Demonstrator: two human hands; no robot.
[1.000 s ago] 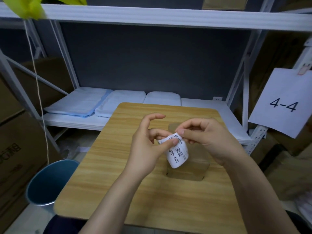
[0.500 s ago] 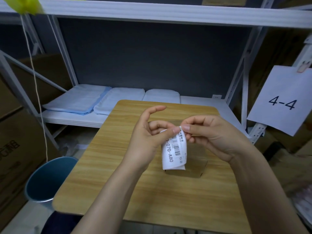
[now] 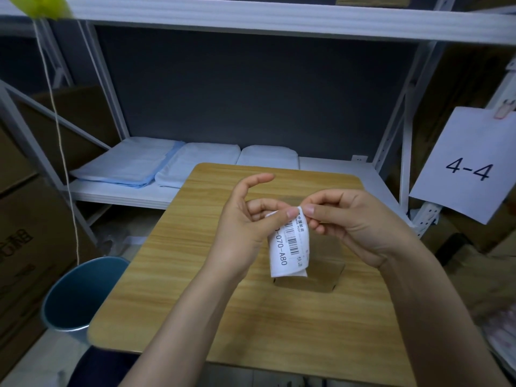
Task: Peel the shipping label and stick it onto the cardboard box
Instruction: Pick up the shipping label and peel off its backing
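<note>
A white shipping label [image 3: 290, 247] with a barcode and the print "070-A80" hangs upright above the table, its lower edge curled. My left hand [image 3: 245, 224] pinches its top corner with thumb and fingers, index finger raised. My right hand [image 3: 351, 219] pinches the same top edge from the right, thumb tip against the left thumb tip. Behind and below the label a small brown cardboard box [image 3: 324, 263] stands on the wooden table [image 3: 195, 289], partly hidden by the label and my hands.
A blue bin [image 3: 75, 297] stands on the floor left of the table. Folded pale blue and white cloths [image 3: 156, 166] lie on the white shelf behind. A paper sign reading "4-4" [image 3: 469, 166] hangs at right. Cardboard cartons [image 3: 25, 233] are stacked at left.
The label has swung from a tilted, curled pose to hanging nearly straight down. Both hands have risen slightly and their thumbs now meet at its top edge.
</note>
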